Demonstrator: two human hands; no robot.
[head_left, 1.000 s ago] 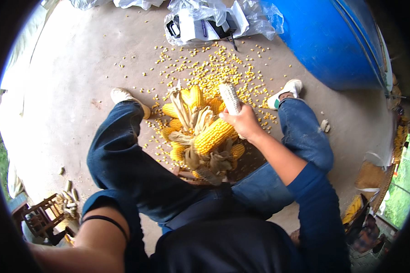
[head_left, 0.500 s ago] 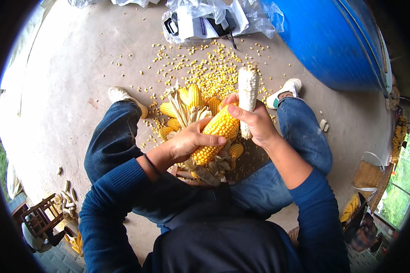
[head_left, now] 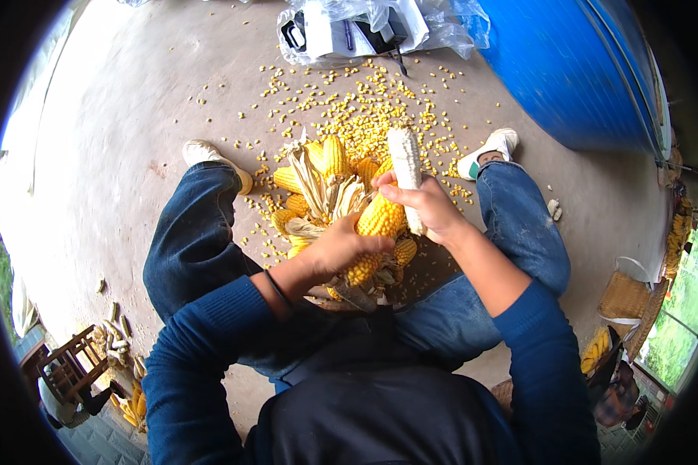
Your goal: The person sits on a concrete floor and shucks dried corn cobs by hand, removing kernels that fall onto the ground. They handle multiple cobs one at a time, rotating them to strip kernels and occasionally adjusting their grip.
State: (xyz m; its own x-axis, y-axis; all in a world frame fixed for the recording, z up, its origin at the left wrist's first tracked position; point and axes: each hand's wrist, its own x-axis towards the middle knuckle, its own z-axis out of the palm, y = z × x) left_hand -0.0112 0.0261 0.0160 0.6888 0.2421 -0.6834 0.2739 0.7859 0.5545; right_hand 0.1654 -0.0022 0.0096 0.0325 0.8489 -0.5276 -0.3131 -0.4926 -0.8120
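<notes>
Left hand wraps closed round 1 yellow cob; right hand grips a bare white cob, seemingly touching the yellow one.

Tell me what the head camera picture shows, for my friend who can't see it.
A seated person's left hand grips a yellow corn cob while the right hand holds a bare white stripped cob against it. More yellow husked cobs lie piled between the legs, loose kernels dot the concrete floor, near a blue barrel.
</notes>
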